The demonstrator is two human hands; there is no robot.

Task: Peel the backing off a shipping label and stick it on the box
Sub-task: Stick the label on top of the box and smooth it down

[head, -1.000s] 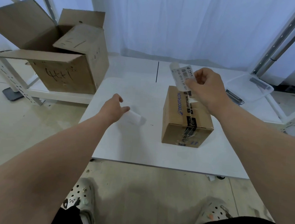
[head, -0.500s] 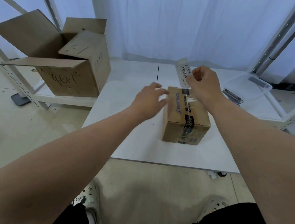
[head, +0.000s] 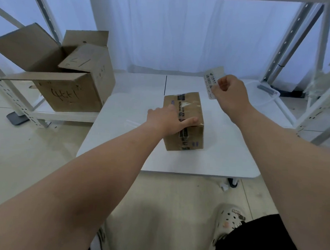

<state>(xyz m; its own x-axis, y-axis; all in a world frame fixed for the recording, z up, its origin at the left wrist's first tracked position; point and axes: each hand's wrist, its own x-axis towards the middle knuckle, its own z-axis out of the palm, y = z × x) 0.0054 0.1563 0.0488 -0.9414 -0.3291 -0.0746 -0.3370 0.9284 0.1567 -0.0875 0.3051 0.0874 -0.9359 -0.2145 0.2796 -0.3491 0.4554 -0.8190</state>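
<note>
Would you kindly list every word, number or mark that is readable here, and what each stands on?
"Baby": strap of the clog.
Roughly "4+1", handwritten, uncertain: front of the open cardboard box.
Brand lettering on the taped box: blurred, partly under the left hand, not readable.
Barcode and digits on the shipping label pinched by the right hand: too small to read.

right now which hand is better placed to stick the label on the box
Right: the right hand pinches the label in the air beside the box; the left hand lies across the box top.
</note>
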